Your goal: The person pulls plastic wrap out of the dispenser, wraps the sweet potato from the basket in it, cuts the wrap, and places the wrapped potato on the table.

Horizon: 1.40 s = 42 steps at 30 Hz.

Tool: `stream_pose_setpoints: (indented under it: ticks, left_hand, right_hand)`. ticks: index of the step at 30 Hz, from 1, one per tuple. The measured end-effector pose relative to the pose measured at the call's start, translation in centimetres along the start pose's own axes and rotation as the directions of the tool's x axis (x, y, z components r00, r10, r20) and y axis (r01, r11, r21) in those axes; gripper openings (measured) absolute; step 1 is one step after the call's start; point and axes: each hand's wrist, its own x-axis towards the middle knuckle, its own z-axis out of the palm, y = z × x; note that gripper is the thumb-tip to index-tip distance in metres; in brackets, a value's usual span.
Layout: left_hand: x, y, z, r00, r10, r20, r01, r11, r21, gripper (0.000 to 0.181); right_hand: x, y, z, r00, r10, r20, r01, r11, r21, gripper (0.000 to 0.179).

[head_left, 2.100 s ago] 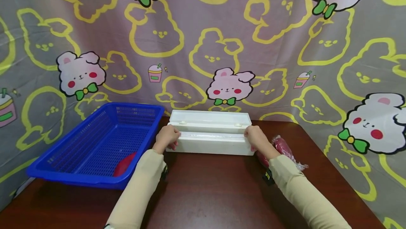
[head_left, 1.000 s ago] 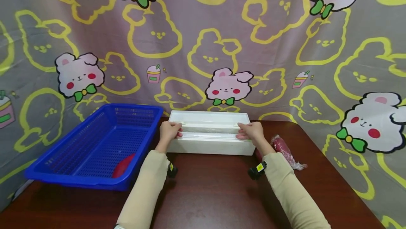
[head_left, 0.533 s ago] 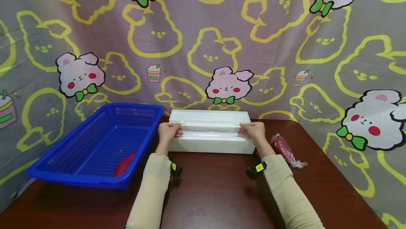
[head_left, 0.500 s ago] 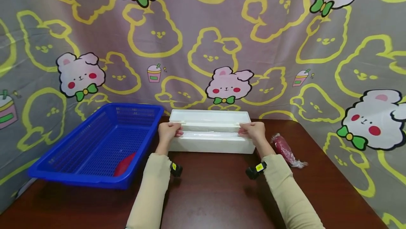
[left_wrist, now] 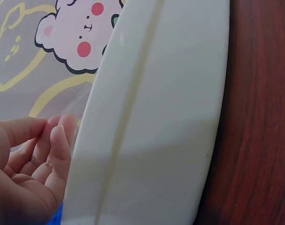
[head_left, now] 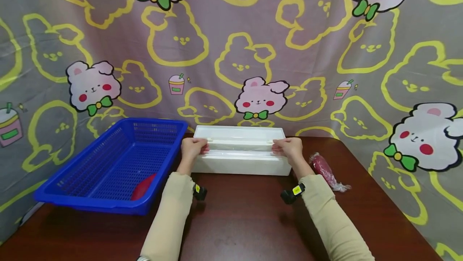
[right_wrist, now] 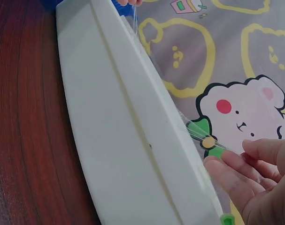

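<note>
A long white cling film dispenser [head_left: 241, 166] lies on the table with its lid [head_left: 240, 132] tipped back. My left hand [head_left: 192, 151] pinches one corner of the clear cling film [left_wrist: 81, 97] between thumb and fingers, above the dispenser's left end. At the other end my right hand [head_left: 290, 151] pinches the opposite corner. In the right wrist view, the film [right_wrist: 198, 130] runs in thin gathered creases from the dispenser's edge up to the right fingertips. Both hands are raised slightly over the opening, with the film stretched between them.
A blue plastic basket [head_left: 108, 203] stands on the left, with a red object [head_left: 143, 187] inside, partly hidden by its wall. Right of the dispenser lies a dark red item wrapped in clear film [head_left: 324, 171]. Behind the brown table [head_left: 238, 220] hangs a patterned cloth [head_left: 238, 19].
From the dispenser's front ends, both hands have moved inward and up, now pinching the film's corners and lifting it. During the last half second they have barely moved.
</note>
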Motion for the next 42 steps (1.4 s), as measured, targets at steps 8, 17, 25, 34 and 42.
stream_pose_setpoints:
  ticks: [8,17,25,34,42]
  left_hand:
    - [-0.2,0.6,0.1,1.0,0.02,-0.004,-0.02,0.999,0.041,0.02]
    - [-0.4,0.8,0.0,1.0,0.021,-0.004,-0.021,0.997,0.069,0.02]
    - [-0.2,0.7,-0.1,1.0,0.013,-0.012,-0.013,1.0,-0.004,0.021]
    - [0.1,0.4,-0.4,0.999,-0.022,-0.03,0.019,0.994,-0.105,0.021]
    - [0.2,0.8,-0.4,1.0,0.003,-0.025,-0.006,0.993,-0.121,0.024]
  right_hand:
    - [0.2,-0.3,-0.2,0.998,-0.011,0.054,0.01,1.0,0.027,0.026]
    - [0.2,-0.4,-0.4,0.997,0.015,0.076,-0.018,0.999,0.033,0.03]
    - [0.1,-0.7,-0.6,0.994,0.044,0.095,-0.054,0.993,0.104,0.034]
    - [0.1,-1.2,-1.3,0.99,0.08,0.113,-0.1,0.979,0.179,0.032]
    - [0.1,-1.8,-1.5,0.99,0.069,0.121,-0.091,0.979,0.181,0.033]
